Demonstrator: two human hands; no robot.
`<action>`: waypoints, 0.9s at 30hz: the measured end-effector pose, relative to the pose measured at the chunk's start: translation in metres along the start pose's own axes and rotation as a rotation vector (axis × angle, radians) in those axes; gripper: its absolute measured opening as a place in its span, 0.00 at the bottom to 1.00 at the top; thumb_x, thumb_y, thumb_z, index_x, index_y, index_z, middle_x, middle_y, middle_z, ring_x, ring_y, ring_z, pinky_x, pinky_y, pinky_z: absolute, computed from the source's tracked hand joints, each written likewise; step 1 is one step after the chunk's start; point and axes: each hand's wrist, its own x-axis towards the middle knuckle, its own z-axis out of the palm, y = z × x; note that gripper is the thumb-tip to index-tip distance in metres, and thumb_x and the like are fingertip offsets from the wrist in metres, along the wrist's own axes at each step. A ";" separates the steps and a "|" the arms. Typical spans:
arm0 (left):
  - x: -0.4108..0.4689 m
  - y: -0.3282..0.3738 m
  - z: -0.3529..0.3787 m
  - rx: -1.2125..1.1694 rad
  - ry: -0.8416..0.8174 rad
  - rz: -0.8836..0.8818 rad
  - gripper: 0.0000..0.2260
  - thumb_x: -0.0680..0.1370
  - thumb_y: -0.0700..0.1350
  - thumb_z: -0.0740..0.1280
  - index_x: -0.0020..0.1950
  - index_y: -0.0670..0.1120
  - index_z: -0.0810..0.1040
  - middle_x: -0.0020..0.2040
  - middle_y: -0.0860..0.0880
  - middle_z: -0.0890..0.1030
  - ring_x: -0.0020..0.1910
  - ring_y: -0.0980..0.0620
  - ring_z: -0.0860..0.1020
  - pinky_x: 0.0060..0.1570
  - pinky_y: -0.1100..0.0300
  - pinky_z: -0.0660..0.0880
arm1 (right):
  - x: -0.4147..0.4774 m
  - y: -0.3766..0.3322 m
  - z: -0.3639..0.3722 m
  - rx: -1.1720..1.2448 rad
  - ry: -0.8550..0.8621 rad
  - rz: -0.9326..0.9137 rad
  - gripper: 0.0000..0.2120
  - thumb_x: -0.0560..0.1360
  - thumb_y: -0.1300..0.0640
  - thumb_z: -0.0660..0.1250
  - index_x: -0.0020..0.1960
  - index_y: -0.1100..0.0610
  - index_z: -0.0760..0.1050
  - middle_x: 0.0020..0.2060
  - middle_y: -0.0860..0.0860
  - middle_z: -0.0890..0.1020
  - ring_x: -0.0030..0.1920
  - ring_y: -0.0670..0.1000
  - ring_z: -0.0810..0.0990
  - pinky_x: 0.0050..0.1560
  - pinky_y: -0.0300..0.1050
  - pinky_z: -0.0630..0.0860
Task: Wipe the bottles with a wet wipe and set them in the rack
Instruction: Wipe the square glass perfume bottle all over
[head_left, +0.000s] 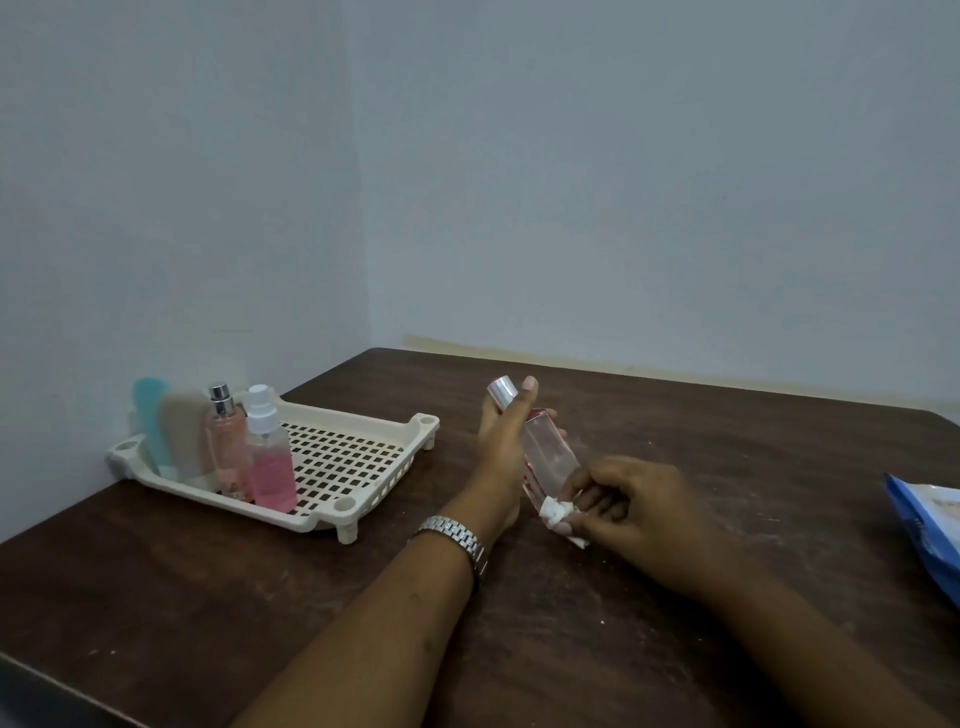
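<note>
Now gripping in the left hand (501, 441) a clear rectangular bottle with a silver cap (548, 457), tilted, cap toward 11 o'clock, over the dark brown wooden table (675, 415). Pinching with the right hand (628, 504) a crumpled white wet wipe (558, 512), pressed against that bottle's base. At 9 o'clock of the hands, well apart: cream perforated plastic rack (353, 457), with four standing bottles (270, 462) along its left side. At 3 o'clock, blue packet (930, 525).

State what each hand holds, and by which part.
The left hand grips the clear bottle by its upper body, just below the silver cap. The right hand pinches a crumpled white wipe, pressed against the bottle's lower end.
</note>
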 end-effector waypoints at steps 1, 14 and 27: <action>0.000 0.000 0.000 -0.004 -0.003 -0.002 0.07 0.78 0.51 0.65 0.53 0.53 0.71 0.46 0.42 0.79 0.45 0.41 0.78 0.52 0.44 0.76 | 0.000 0.001 -0.001 0.011 -0.011 -0.003 0.10 0.64 0.55 0.77 0.41 0.48 0.78 0.37 0.44 0.80 0.39 0.41 0.79 0.36 0.30 0.74; 0.010 -0.005 -0.006 -0.117 0.051 -0.051 0.09 0.80 0.50 0.62 0.57 0.48 0.71 0.42 0.41 0.80 0.40 0.43 0.80 0.47 0.46 0.77 | 0.000 0.018 -0.001 -0.103 0.108 0.134 0.07 0.68 0.60 0.74 0.41 0.50 0.78 0.39 0.44 0.80 0.39 0.41 0.78 0.41 0.38 0.77; 0.012 0.000 -0.011 -0.267 0.105 -0.118 0.32 0.77 0.65 0.57 0.68 0.39 0.70 0.55 0.36 0.81 0.48 0.41 0.83 0.36 0.53 0.80 | 0.002 0.012 0.002 0.330 0.417 0.266 0.10 0.67 0.66 0.74 0.38 0.53 0.77 0.37 0.47 0.83 0.40 0.46 0.82 0.42 0.41 0.80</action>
